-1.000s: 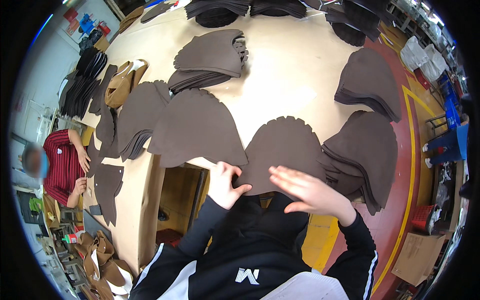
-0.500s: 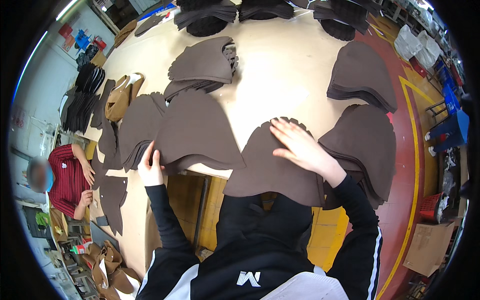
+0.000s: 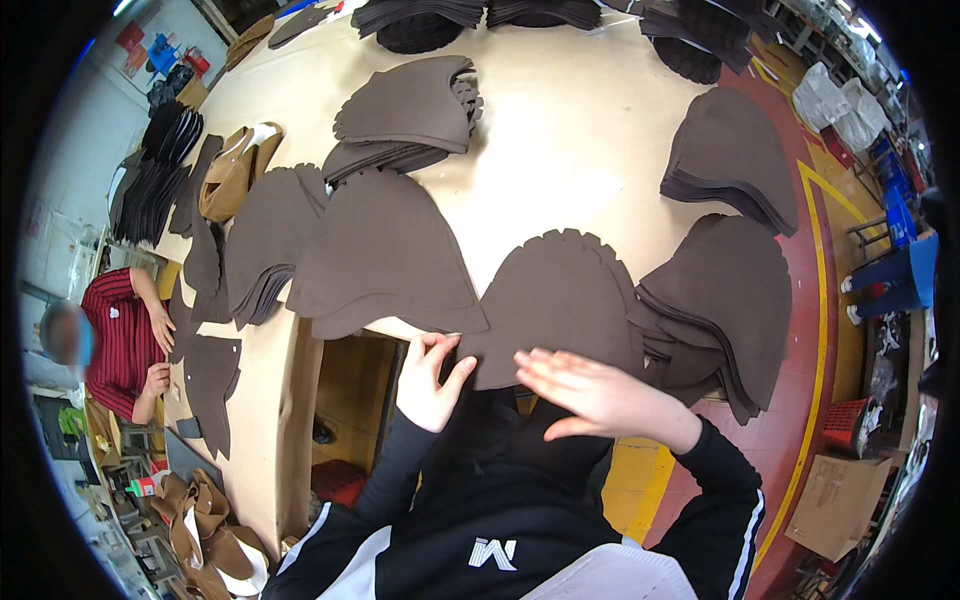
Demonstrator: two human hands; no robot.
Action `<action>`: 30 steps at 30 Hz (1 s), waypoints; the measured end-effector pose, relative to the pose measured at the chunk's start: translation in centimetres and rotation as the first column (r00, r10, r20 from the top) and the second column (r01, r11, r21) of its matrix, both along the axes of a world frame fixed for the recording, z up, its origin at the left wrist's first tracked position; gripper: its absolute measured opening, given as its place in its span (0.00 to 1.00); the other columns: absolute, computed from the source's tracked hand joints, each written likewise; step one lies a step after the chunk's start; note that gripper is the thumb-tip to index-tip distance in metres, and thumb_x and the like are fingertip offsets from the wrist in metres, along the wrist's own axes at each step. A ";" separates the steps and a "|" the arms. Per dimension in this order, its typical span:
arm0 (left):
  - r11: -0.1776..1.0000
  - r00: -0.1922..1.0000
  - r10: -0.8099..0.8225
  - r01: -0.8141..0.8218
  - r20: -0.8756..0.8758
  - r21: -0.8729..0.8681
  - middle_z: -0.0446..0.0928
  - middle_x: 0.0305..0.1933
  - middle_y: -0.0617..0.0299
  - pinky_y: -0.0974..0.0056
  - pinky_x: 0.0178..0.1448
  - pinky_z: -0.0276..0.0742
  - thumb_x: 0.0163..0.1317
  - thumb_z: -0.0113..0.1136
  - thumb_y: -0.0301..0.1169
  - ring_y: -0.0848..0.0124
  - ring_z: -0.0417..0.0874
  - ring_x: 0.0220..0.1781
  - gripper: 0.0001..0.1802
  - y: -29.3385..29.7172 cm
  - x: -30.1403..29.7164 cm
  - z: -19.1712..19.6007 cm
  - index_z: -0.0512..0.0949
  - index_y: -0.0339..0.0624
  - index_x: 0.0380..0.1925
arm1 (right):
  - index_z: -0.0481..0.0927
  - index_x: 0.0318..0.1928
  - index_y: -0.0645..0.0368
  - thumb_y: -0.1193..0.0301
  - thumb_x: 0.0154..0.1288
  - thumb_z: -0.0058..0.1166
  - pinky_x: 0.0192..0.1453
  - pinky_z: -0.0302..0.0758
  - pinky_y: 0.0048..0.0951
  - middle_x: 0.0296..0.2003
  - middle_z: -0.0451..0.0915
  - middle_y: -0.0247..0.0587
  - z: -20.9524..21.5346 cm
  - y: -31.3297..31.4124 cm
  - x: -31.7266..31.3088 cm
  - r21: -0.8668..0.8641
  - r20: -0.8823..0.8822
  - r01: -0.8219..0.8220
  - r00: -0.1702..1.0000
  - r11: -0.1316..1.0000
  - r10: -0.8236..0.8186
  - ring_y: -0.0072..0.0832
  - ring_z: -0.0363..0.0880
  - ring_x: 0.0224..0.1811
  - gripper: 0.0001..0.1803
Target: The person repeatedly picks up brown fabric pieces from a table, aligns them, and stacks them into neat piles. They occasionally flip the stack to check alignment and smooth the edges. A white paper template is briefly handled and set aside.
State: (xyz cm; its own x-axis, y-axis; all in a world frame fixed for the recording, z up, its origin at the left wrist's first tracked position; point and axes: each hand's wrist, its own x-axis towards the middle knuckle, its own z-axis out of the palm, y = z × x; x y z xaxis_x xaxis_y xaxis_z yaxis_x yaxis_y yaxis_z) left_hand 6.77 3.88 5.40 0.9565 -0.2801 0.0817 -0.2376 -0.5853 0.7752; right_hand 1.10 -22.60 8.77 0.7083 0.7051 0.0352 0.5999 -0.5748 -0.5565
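Note:
A dark brown cut panel (image 3: 560, 305) with a notched, rounded far edge lies at the table's near edge, in front of my body. My left hand (image 3: 428, 388) has its thumb and fingers closed at the panel's left corner. Over the panel's near edge stretches my right hand (image 3: 590, 395), fingers straight and palm down; whether it touches the panel I cannot tell. Just left lies another large brown panel (image 3: 385, 250) with a curved near edge, overlapping more panels beneath. To the right, a fanned stack of brown panels (image 3: 725, 300) adjoins the middle panel.
Further stacks of brown panels (image 3: 405, 105) (image 3: 730, 150) stand on the pale table (image 3: 560, 130), with black stacks (image 3: 420, 25) at its far edge. Tan pieces (image 3: 235, 175) lie left. A person in a striped red top (image 3: 125, 330) works beyond the left edge. A cardboard box (image 3: 835, 505) stands right.
My left hand has left the left panel and moved right to the middle panel's corner. My right hand has come back from the notched far edge to the near edge.

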 end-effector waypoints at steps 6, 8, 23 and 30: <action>1.000 0.999 -0.019 0.019 0.048 -0.010 0.77 0.43 0.57 0.65 0.50 0.76 0.54 0.73 0.31 0.67 0.79 0.44 0.19 -0.3 0.5 1.2 0.80 0.34 0.44 | 0.64 0.69 0.64 0.59 0.66 0.59 0.73 0.64 0.39 0.70 0.65 0.52 4.3 -3.8 1.9 0.140 0.124 0.535 0.826 0.833 -0.550 0.45 0.65 0.72 0.37; 0.995 0.999 -0.016 0.011 -0.042 -0.103 0.77 0.42 0.59 0.65 0.51 0.75 0.52 0.75 0.30 0.70 0.78 0.44 0.21 -0.7 0.4 1.2 0.80 0.35 0.44 | 0.65 0.70 0.64 0.63 0.68 0.59 0.71 0.67 0.37 0.69 0.66 0.51 5.2 -4.0 2.5 0.211 0.099 0.599 0.773 0.773 -0.627 0.44 0.67 0.70 0.34; 0.999 0.951 0.053 -0.053 0.305 -0.006 0.77 0.44 0.55 0.60 0.50 0.76 0.45 0.74 0.20 0.60 0.80 0.44 0.14 -1.4 0.7 0.4 0.78 0.37 0.31 | 0.66 0.69 0.62 0.64 0.67 0.58 0.71 0.65 0.38 0.70 0.65 0.48 5.5 -3.4 2.1 0.133 0.088 0.582 0.799 0.802 -0.594 0.44 0.67 0.70 0.33; 0.985 0.895 -0.094 0.148 0.436 -0.090 0.82 0.44 0.54 0.62 0.52 0.79 0.52 0.68 0.14 0.59 0.84 0.46 0.09 -1.3 0.6 1.4 0.77 0.35 0.29 | 0.66 0.69 0.63 0.71 0.66 0.57 0.74 0.61 0.36 0.71 0.64 0.47 6.0 -3.3 2.2 0.158 0.025 0.600 0.792 0.784 -0.610 0.44 0.64 0.73 0.32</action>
